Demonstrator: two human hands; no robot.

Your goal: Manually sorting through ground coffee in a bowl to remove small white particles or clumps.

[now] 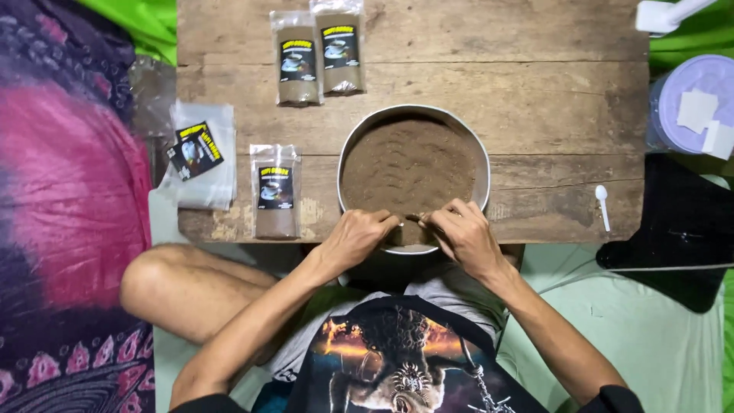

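Hold the small clear pouch (413, 222) low over the near rim of the round metal basin (483, 183), mouth level, so that any spilled powder falls back into the basin. Keep both thumbs close together on the pouch edge and pull evenly.

The left hand (353, 239) and the right hand (462, 235) meet at the basin's near edge. Both are pinched, fingertips nearly touching each other, and they grip the pouch between them; the pouch is mostly hidden by the fingers, so its fill level cannot be told.

Just beyond the grip lies the brown powder (409, 164), filling the basin. Left of the left hand lies one filled labelled pouch (275, 191), and further left a stack of empty pouches (200, 157). Right of the right hand, well apart, lies a white plastic spoon (602, 205). Farthest from the grip, two more filled pouches (318, 55) lie side by side on the wooden board (535, 92).
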